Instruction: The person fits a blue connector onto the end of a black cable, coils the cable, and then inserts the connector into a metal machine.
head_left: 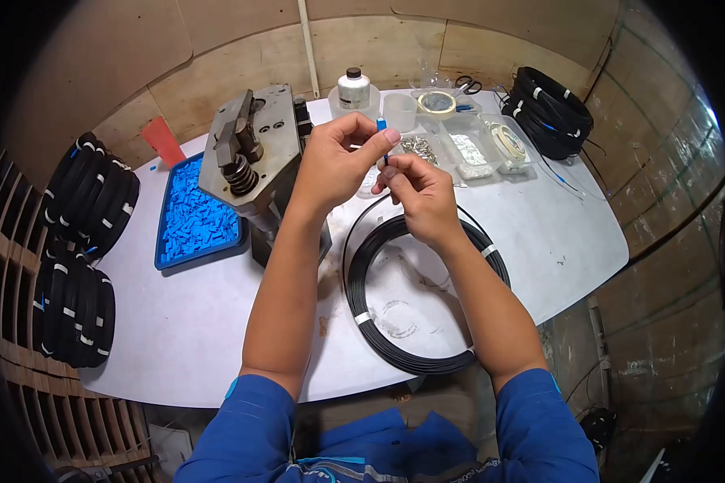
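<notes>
Above the table my left hand (pixel 340 159) pinches a small blue fibre-optic connector (pixel 381 125) between thumb and fingers; its pale tip points up. Just below, the fingers of my right hand (pixel 428 200) are closed on the connector's dark lower end, where the black cable seems to join; the exact grip is partly hidden. Under my hands lies a coil of black cable (pixel 370 342), bound with white tape bands. A loose loop of that cable (pixel 345 256) runs along the coil's left side up toward my right hand.
A metal press (pixel 254 153) stands left of my hands, beside a blue tray (pixel 205 259) of small blue pieces. Behind are a white bottle (pixel 354 90), clear containers (pixel 467 125) with small parts, a tape roll (pixel 437 102) and scissors (pixel 468 84). Black coils (pixel 548 121) sit at both sides.
</notes>
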`<state>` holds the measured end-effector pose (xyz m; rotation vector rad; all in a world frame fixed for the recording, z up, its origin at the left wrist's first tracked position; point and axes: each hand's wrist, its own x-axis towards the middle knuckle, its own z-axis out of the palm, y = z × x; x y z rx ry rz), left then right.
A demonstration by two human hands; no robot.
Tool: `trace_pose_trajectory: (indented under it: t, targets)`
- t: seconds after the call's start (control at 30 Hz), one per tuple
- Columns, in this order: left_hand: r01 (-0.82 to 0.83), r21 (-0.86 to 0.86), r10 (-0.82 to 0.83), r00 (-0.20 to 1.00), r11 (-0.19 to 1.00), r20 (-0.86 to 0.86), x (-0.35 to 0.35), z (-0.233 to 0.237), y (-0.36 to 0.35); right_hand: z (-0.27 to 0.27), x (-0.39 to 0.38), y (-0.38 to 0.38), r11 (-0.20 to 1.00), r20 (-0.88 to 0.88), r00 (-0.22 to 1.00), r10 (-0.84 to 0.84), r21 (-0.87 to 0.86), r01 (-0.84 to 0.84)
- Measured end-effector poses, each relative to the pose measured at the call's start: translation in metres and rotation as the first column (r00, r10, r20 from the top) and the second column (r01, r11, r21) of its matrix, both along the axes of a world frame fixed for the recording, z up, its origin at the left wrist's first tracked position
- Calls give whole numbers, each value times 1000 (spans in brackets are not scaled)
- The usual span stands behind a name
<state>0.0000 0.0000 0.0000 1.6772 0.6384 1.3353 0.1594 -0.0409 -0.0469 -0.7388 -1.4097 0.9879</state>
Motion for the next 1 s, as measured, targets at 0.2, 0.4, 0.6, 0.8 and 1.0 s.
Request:
trace_pose_trajectory:
  t: [0.2,0.4,0.6,0.8,1.0]
  targets:
    - [-11,14,11,1000,1000,2,3,-4,4,-2,3,3,1000,-4,1000,-10,13,10]
    - [-48,38,48,999,998,14,4,-3,1,-4,1,4,997,-20,997,-69,22,69]
    - [-20,35,23,997,999,-72,6,-1,-4,-8,2,8,995,-5,996,-85,47,85]
    - [-77,132,77,997,988,7,8,-6,2,-5,2,7,995,-54,995,-86,52,89]
    - [-3,66,5,999,998,-34,5,-5,1,-7,2,8,995,-19,995,-97,30,97]
